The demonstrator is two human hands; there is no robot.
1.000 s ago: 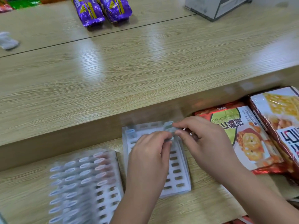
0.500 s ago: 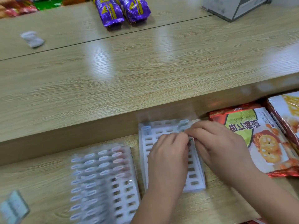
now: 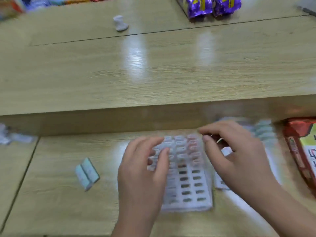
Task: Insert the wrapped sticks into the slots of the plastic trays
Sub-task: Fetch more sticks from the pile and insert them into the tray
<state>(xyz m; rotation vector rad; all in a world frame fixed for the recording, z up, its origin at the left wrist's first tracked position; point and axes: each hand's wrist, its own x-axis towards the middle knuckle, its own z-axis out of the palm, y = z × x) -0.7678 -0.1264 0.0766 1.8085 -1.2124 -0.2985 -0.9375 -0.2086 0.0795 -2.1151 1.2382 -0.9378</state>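
Both hands had shifted from the near-empty tray (image 3: 220, 184) to the half-filled tray (image 3: 193, 189) beside it on the surface (image 3: 56, 199), where sticks (image 3: 179, 146) stood in its far rows. The left hand (image 3: 143, 171) rested spread fingers on them; the right hand (image 3: 234, 156) looked pinched (on a stick? too blurred to tell). Filling seemed midway; the next move called for lining up an open slot.

Pale wood grain right across the table (image 3: 171, 74), with glossy white streaks of glare. Near centre sits a white tray (image 3: 188, 205) with a grid of dark slots. Its far rows show whitish-blue sticks (image 3: 178, 146), and the right-hand column is pink sticks (image 3: 194, 147). Off to the right, blurred blue-green sticks (image 3: 263, 132). At the right edge, a red packet (image 3: 297, 151) with a yellow-green panel. Far side, purple packets (image 3: 213, 6) with yellow print. Near left, a pale blue box (image 3: 87, 173); far left, a white lump (image 3: 120, 23).
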